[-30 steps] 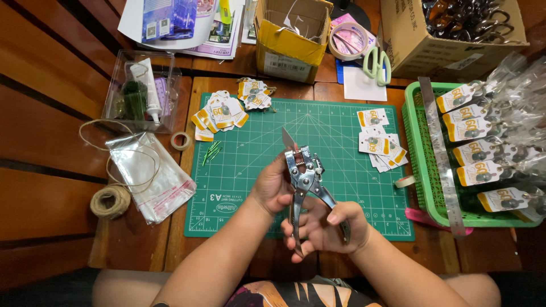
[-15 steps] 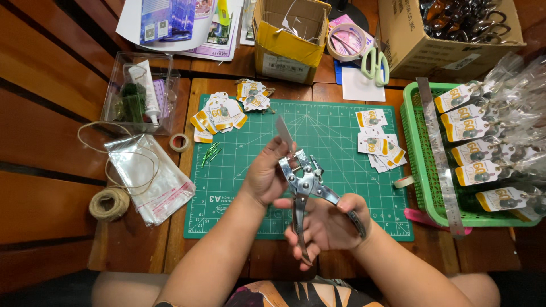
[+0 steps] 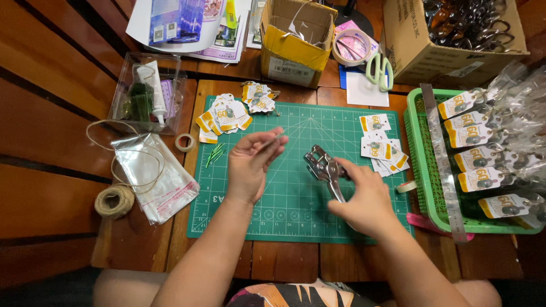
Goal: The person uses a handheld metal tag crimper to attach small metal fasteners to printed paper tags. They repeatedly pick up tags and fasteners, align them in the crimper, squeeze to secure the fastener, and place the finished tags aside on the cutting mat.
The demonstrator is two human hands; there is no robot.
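My right hand (image 3: pixel 367 199) grips the handles of a metal hole punch (image 3: pixel 323 165), whose head points up and left just over the green cutting mat (image 3: pixel 284 216). My left hand (image 3: pixel 253 162) is a hand's width to the left of it. Its fingertips pinch a thin clear piece (image 3: pixel 273 139), too small to tell apart. Stacks of yellow-and-white paper tags lie on the mat's top left (image 3: pixel 224 116), top middle (image 3: pixel 259 96) and right side (image 3: pixel 381 145).
A green basket (image 3: pixel 418 170) of bagged tagged items stands at the right, with a metal ruler (image 3: pixel 445 170) across its rim. Cardboard boxes (image 3: pixel 296 40), scissors (image 3: pixel 378 68) and a tape roll (image 3: pixel 352 45) lie behind. On the left are clear bags (image 3: pixel 156 179), twine (image 3: pixel 114 202) and a plastic box (image 3: pixel 145 94).
My hands were together over the mat's middle with the punch upright between them. They have parted: the right took the punch down and right, the left drew the clear piece away left.
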